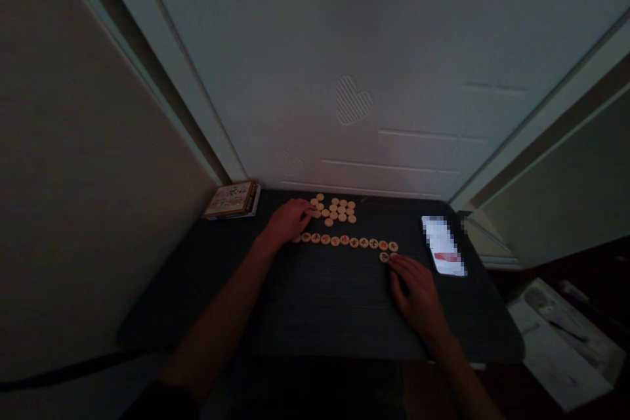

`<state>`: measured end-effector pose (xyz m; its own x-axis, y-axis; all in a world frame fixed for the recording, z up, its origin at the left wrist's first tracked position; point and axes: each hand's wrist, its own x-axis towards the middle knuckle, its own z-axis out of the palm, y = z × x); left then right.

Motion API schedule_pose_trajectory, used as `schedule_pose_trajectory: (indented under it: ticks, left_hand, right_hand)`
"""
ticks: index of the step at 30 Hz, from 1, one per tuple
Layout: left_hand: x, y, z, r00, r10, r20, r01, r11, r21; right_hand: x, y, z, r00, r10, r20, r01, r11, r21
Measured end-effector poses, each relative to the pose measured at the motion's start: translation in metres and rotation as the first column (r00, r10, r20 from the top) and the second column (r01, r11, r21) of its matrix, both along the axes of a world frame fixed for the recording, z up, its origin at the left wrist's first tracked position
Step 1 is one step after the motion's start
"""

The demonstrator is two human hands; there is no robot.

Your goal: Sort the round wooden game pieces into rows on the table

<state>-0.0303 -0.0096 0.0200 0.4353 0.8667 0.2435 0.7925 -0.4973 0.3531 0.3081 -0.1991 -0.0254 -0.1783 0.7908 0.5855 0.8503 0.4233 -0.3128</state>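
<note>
A dark, flat tabletop with rounded corners (315,315) carries everything in reach, its near edge just in front of the person. On the floor beyond the near right corner lies a white, shallow box-like thing (566,341), its contents too dim to make out.

The right hand (417,289) rests over the right half of the tabletop. Its fingers lie together, stretched toward the far left, with the thumb spread away below; the fingertips touch a small disc, mostly covered. Just beside it lies a round, pale wooden disc with a dark character (384,257).

Just behind runs a long, straight row of pale wooden discs with red or dark characters (344,241), roughly parallel to the far edge. Near the right edge lies a lit, rectangular phone (443,246), its screen pixelated.

The left hand (289,220) reaches over the row's left end, fingers bent; whether they pinch a disc I cannot tell. Its fingertips are at a loose cluster of plain-faced, pale wooden discs (342,209) near the far edge. A small stack of books (230,201) sits at the far left corner.

Behind the far edge rises a pale panel with an embossed, striped heart (305,59).
</note>
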Motion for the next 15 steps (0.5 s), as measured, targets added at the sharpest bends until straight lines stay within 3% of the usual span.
schedule_pose_trajectory:
  ticks: [5,15]
  left_hand:
    - [-0.008,0.004,-0.009,0.999,-0.008,-0.045,0.007,1.0,-0.022]
    - [-0.008,0.017,0.001,0.989,0.115,-0.091,-0.118,0.993,-0.026]
  right_hand:
    - [0.001,0.0,0.001,1.0,-0.005,-0.016,0.005,1.0,0.007]
    - [0.003,0.002,0.0,0.997,-0.033,-0.073,0.038,0.997,0.065]
